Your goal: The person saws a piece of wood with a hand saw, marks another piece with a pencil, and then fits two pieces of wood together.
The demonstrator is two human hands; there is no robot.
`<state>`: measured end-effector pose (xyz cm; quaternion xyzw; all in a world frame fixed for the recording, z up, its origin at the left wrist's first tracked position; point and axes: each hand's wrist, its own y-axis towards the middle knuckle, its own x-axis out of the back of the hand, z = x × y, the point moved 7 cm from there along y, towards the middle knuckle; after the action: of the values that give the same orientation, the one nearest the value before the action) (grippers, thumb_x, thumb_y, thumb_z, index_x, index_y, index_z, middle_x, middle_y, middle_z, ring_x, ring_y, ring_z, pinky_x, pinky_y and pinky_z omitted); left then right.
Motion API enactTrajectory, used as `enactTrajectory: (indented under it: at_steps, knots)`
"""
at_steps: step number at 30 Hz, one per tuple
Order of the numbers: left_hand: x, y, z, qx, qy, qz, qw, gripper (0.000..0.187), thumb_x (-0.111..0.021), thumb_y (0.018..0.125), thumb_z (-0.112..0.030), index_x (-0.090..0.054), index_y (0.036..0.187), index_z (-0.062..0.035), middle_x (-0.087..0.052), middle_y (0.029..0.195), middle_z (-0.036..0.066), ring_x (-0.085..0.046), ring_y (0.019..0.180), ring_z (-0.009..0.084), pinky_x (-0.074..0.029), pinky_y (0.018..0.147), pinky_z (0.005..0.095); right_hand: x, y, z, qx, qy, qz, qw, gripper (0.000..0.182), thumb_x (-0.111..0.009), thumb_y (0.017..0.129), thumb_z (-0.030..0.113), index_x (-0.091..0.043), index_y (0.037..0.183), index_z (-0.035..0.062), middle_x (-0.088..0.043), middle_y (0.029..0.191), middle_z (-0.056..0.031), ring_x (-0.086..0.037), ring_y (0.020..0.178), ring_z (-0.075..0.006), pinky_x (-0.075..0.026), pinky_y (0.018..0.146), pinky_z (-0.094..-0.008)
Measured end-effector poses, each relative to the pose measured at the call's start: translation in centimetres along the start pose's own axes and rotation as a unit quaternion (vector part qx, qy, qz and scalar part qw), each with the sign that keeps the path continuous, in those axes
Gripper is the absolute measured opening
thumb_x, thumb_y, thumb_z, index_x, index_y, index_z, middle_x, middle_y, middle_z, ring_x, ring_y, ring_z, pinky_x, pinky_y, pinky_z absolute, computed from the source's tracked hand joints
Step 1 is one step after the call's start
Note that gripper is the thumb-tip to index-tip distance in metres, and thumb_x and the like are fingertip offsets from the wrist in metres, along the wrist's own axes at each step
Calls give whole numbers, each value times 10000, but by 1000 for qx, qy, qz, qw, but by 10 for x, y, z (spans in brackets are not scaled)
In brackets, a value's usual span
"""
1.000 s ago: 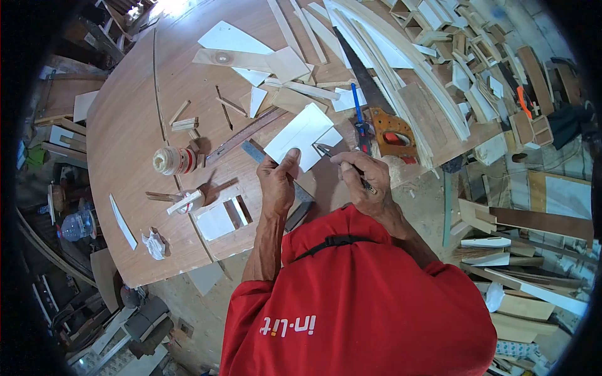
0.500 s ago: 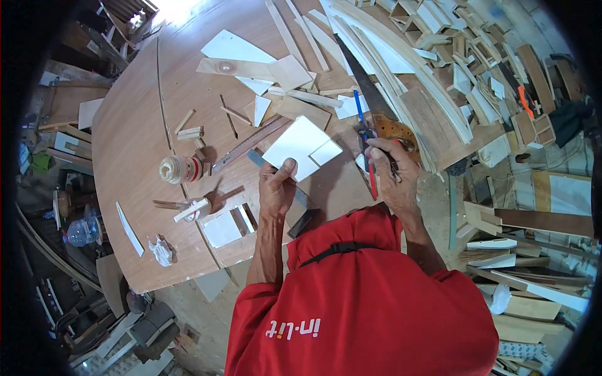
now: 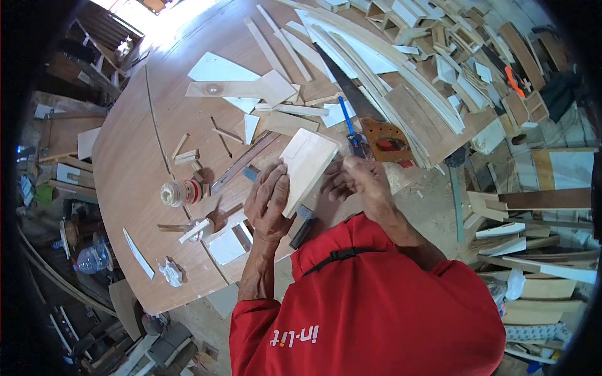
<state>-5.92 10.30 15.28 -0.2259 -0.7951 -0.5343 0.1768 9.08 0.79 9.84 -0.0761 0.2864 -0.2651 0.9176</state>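
Note:
My left hand [image 3: 268, 202] is wrapped round a pale wooden block [image 3: 308, 164], which is tilted over the table near my body. A thin outline runs across the block's upper face. By the block's right edge is my right hand [image 3: 369, 187], its fingers loosely curled and apart, with nothing visible in them. Whether its fingertips touch the block is hard to make out. Beyond it lie a blue-handled tool [image 3: 355, 141] and a handsaw [image 3: 384, 139] with a wooden handle. A grey-blue bar [image 3: 302, 227] with a dark end lies partly under the block.
Offcuts [image 3: 276, 88] and long thin strips [image 3: 370, 75] cover the table's far side. To the left stand a glue jar [image 3: 179, 193] and a small pot [image 3: 199, 230] with sticks. A white-faced box piece [image 3: 229, 243] and crumpled paper [image 3: 170, 273] lie near the front edge [image 3: 188, 299].
The block has been turned and tilted in my left hand, its long side now showing. My right hand has left the tool by the saw and moved left to the block.

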Motion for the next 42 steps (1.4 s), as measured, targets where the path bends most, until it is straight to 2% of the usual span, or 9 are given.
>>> enactTrajectory:
  at_steps: [8, 11, 12, 15, 17, 21, 22, 34, 42]
  knots:
    - [-3, -6, -10, -80, 59, 89, 991, 337, -668, 730, 42, -635, 1045, -73, -649, 1069, 164, -610, 1080, 355, -491, 920, 488, -10, 3, -12, 3, -34, -30, 999, 290, -672, 874, 270, -690, 896, -18, -667, 713, -43, -598, 565, -79, -476, 519, -225]
    - [-11, -22, 1, -47, 138, 90, 985, 499, -626, 728, 89, -567, 1193, -83, -579, 1194, 192, -517, 1199, 362, -389, 1030, 502, 2, 11, -24, 48, -96, -48, 993, 269, -661, 880, 245, -690, 856, -21, -654, 680, -35, -574, 543, -62, -456, 502, -210]
    - [-8, -27, 18, 98, 64, 24, 993, 565, -605, 740, 70, -487, 1274, -74, -520, 1261, 196, -468, 1241, 360, -354, 1056, 494, 2, 12, -19, 77, -137, -61, 986, 261, -652, 886, 230, -688, 837, -23, -649, 664, -36, -564, 539, -56, -449, 502, -204]
    - [-13, -49, 40, 347, -234, -73, 905, 714, -564, 763, -6, -281, 1418, -33, -384, 1388, 192, -395, 1302, 325, -342, 1071, 453, -6, 8, -8, 108, -136, -43, 984, 196, -613, 915, 181, -684, 939, 0, -658, 728, -23, -589, 586, -63, -485, 513, -217]
    - [-38, -62, 37, 478, -647, -102, 585, 699, -558, 775, -37, -289, 1421, -34, -404, 1378, 167, -399, 1305, 286, -328, 1083, 465, -8, 10, -8, 134, -155, -40, 978, 215, -622, 906, 191, -679, 879, -14, -649, 668, -41, -600, 555, -74, -470, 488, -223]
    - [-61, -77, 26, 577, -624, -56, 525, 367, -607, 878, -136, -509, 1224, -67, -605, 1155, 60, -592, 1098, 189, -486, 917, 496, -9, 12, -15, 166, -197, -19, 966, 246, -634, 895, 202, -666, 808, -26, -651, 620, -69, -632, 521, -105, -451, 441, -236]
    - [-63, -68, 23, 627, -550, -81, 546, 196, -613, 895, -132, -573, 1080, -81, -642, 914, -2, -633, 883, 120, -542, 794, 470, -7, 14, -20, 166, -197, -16, 966, 246, -634, 895, 202, -666, 808, -26, -651, 620, -69, -632, 521, -105, -451, 441, -236]
    - [-108, -126, 75, 663, -386, 24, 641, 166, -678, 840, -76, -631, 996, -47, -641, 811, 30, -622, 666, 129, -552, 658, 335, 98, 0, -59, 23, -188, -126, 974, 341, -446, 1014, 312, -626, 1140, 51, -459, 664, 60, -375, 544, -27, -363, 511, -181]
    - [-127, -156, 100, 674, -361, 45, 643, 196, -696, 802, -43, -614, 963, 32, -676, 859, 143, -676, 671, 229, -557, 507, 324, 103, -2, -74, 60, -237, -158, 957, 243, -524, 929, 163, -647, 1032, -20, -610, 774, -51, -539, 684, -98, -452, 620, -248]
